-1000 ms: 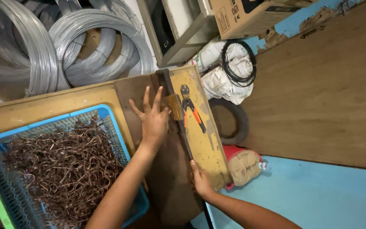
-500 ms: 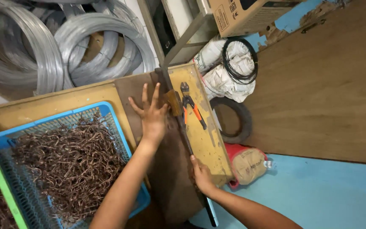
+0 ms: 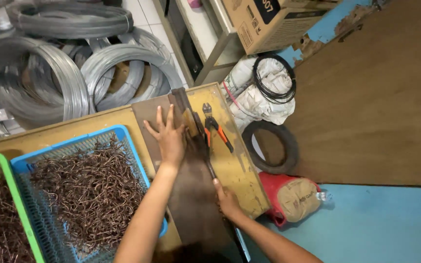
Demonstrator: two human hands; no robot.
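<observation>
**Both hands on the dark plate at the bench edge**

The left hand point(image 3: 170, 139) lies flat and open, fingers spread, palm pressed down on a long dark brown plate point(image 3: 196, 204) that runs along the yellow wooden bench point(image 3: 242, 170). The right hand point(image 3: 227, 200) sits nearer the person, at the plate's right edge, its fingers curled round a thin dark bar point(image 3: 201, 141) that runs along that same edge; how firmly it grips I cannot tell from here. The two hands are apart, the left one farther up the plate, the right one lower down.

Just beside the bar, on the bare yellow top, lies a pair of orange-handled cutters point(image 3: 214, 129), touched by neither hand. To the left of the plate stands a blue plastic basket point(image 3: 123, 134) heaped with bent brownish wire pieces point(image 3: 81, 190), and beyond that a green basket point(image 3: 6, 168) with more of the same.

Behind the bench, big coils of grey wire point(image 3: 45, 83) lean in a stack. On the floor to the right rests a white sack point(image 3: 264, 100) with a small black wire coil point(image 3: 275, 78) on top, a black rubber ring point(image 3: 270, 146) beneath it, and a red-and-tan bag point(image 3: 293, 198) nearer the blue floor
</observation>
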